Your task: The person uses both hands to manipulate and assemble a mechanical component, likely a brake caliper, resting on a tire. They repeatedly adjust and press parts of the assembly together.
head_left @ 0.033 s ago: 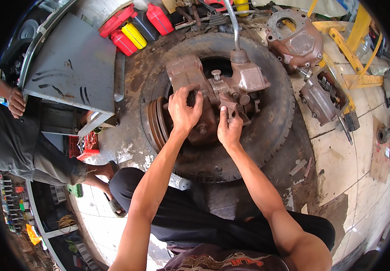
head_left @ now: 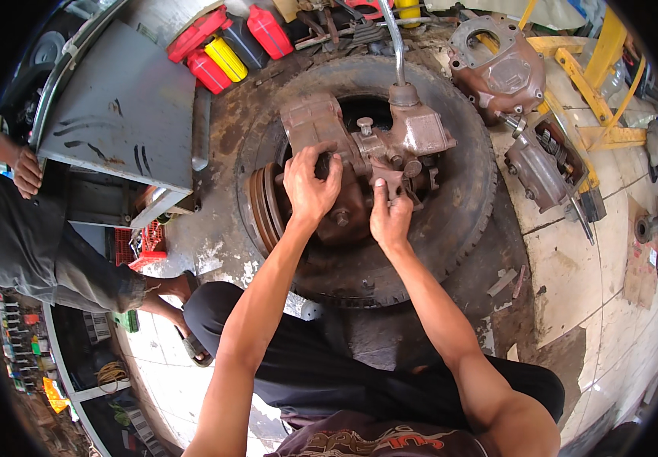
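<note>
Two bare hands in on the metal here, both beyond the person's knees; the brown gear casing sits straight ahead of them, resting over the middle of a big tyre laid flat on the floor; its long axis looks slanted, running from the grooved round drum at the near left up to the lever housing at the far right, with the bright lever rising out of that end.

Here's the relation that counts, as I judge it: the small lobed brown piece lies on the right side of the casing, just ahead of the right hand; that hand is clearly the nearer, its thumb pointing away from the body and laid against the piece, its fingers curled underneath; whether it truly grips, I cannot tell, and nor can I tell if the piece is loose or fixed.

Over to the left hand; it is a little farther forward, arched over the casing between drum and piece, thumb and forefinger bent toward each other around a dark patch; whether anything is pinched there, I cannot tell; the two hands stand apart, with brown metal between them.
</note>
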Available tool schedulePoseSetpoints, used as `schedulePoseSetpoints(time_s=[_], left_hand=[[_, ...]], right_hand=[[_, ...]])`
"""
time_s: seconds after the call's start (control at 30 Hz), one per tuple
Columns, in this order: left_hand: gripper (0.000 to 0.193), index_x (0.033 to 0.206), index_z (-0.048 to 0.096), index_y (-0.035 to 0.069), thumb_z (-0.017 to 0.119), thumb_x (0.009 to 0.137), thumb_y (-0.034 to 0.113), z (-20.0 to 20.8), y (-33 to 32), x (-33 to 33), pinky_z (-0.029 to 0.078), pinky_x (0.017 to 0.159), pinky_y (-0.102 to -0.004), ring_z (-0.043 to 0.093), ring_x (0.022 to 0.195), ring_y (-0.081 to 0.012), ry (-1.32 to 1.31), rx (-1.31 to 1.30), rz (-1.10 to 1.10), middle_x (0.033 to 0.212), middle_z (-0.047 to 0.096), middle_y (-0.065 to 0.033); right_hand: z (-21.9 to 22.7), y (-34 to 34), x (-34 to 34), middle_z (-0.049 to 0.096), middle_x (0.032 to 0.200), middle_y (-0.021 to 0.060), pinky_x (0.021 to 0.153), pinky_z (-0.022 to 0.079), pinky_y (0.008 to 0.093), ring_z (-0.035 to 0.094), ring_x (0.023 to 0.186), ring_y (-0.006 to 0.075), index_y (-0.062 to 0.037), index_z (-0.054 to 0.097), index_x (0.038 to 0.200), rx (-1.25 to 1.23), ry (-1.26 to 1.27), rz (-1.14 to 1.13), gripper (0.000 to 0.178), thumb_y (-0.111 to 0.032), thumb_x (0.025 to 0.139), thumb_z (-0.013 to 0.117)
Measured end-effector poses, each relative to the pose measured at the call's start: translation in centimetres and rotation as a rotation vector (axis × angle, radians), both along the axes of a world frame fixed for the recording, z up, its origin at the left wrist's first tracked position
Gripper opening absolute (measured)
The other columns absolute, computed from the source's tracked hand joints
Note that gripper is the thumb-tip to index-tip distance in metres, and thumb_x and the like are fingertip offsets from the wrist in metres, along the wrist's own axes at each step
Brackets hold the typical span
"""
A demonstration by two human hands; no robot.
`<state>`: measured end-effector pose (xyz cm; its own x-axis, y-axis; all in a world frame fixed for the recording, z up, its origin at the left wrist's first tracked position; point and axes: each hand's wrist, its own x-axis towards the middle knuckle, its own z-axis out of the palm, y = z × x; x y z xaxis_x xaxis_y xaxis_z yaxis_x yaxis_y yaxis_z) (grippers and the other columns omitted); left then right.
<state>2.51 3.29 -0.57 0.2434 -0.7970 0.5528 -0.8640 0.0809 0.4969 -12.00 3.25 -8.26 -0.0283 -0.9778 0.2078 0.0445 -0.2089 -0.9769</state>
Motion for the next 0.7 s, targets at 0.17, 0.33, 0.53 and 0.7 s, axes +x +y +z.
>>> schedulePoseSetpoints(time_s=[0.17, 0.33, 0.53, 0.7], left_hand=[[0.02, 0.108, 0.071, 0.01, 0.07, 0.09, 0.018, -0.7, 0.0, 0.6, 0.049, 0.089, -0.0414, 0.067, 0.097, -0.0321, 0.03, -0.037, 0.015, 0.1, 0.072, -0.0111], [0.019, 0.105, 0.07, 0.01, 0.07, 0.088, 0.019, -0.8, -0.4, 0.4, 0.048, 0.086, -0.0427, 0.066, 0.096, -0.0327, 0.017, -0.077, 0.008, 0.096, 0.071, -0.0113], [0.02, 0.105, 0.071, 0.01, 0.07, 0.088, 0.02, -0.7, -0.2, 0.0, 0.047, 0.087, -0.0424, 0.066, 0.096, -0.0322, 0.017, -0.084, 0.017, 0.095, 0.071, -0.0106], [0.02, 0.105, 0.071, 0.01, 0.07, 0.088, 0.02, -0.6, -0.3, -0.1, 0.047, 0.087, -0.0423, 0.067, 0.095, -0.0317, 0.022, -0.09, 0.022, 0.095, 0.072, -0.01]], right_hand=[[1.6, -1.1, -2.5, 0.075, 0.102, 0.0153, 0.084, 0.053, 0.0344, 0.069, 0.093, 0.0202, 0.0064, 0.068, 0.113, 0.023, -0.076, -0.109, 0.03, -0.021, 0.102, 0.064], [4.1, -2.7, -4.2, 0.075, 0.1, 0.015, 0.081, 0.053, 0.0356, 0.07, 0.09, 0.0222, 0.0036, 0.069, 0.114, -0.004, -0.04, -0.135, 0.028, -0.022, 0.103, 0.064], [4.5, -1.5, -2.2, 0.072, 0.105, 0.0189, 0.083, 0.054, 0.0428, 0.071, 0.095, 0.0359, -0.0007, 0.067, 0.115, -0.259, 0.204, -0.206, 0.024, -0.021, 0.105, 0.058], [2.7, -1.7, -0.9, 0.071, 0.107, 0.0211, 0.085, 0.054, 0.0434, 0.07, 0.095, 0.0372, 0.0019, 0.066, 0.116, -0.26, 0.246, -0.063, 0.025, -0.019, 0.103, 0.061]])
